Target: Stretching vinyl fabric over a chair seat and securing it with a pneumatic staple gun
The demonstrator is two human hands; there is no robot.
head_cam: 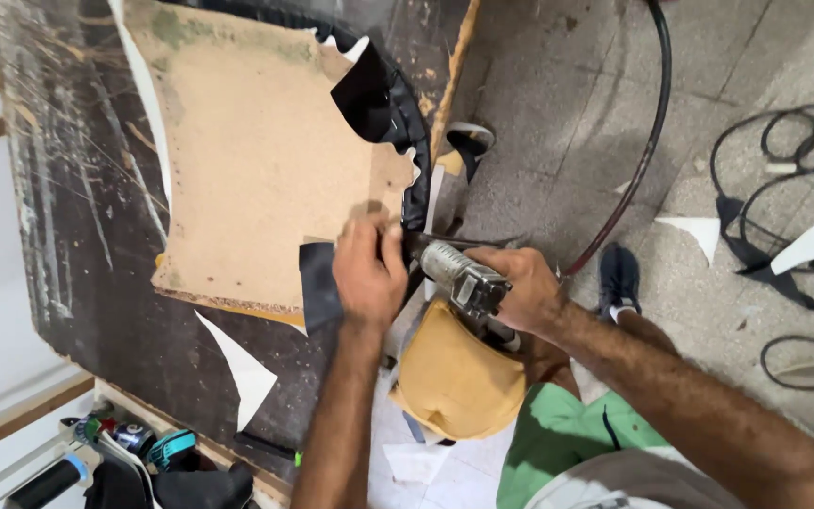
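Observation:
A tan fibreboard panel [256, 160] lies on a dark scratched worktable [77, 188], with black covering material [379, 99] wrapped over its far edge. My left hand [367, 269] presses a flap of the black material [317, 287] down onto the panel's near corner. My right hand [520, 287] grips a metal pneumatic stapler [459, 278], its nose pointing at the panel edge beside my left hand. A black air hose [647, 141] runs from the tool across the floor.
A yellow foam cushion piece [454, 382] sits below the stapler by my leg in green shorts [567, 438]. Black cords [784, 170] and white scraps [699, 231] litter the grey floor at right. Tools and spools [134, 443] lie under the table at bottom left.

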